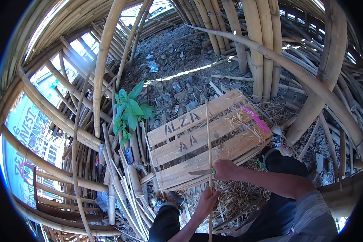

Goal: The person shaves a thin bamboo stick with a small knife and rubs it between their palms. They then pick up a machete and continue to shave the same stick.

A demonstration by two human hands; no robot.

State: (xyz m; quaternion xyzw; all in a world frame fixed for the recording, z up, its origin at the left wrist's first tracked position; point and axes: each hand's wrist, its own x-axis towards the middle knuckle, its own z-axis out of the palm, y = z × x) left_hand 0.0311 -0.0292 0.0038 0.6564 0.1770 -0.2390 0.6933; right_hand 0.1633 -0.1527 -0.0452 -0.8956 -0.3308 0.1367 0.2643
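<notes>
A long thin bamboo strip runs upright through the view, crossing in front of a slatted wooden crate with dark stencilled letters. My left hand is closed round the strip below the crate's near edge. Higher up, my right hand grips a knife by its green handle. The knife blade points left across the strip, over the lowest slat. Pale shavings lie on the crate's right part and on the ground beside my right forearm.
Thick bamboo poles stand at the back right, and a curved pole arches across the right side. A leafy green plant grows left of the crate. Split bamboo lengths lie at lower left. Rubble and litter cover the ground behind.
</notes>
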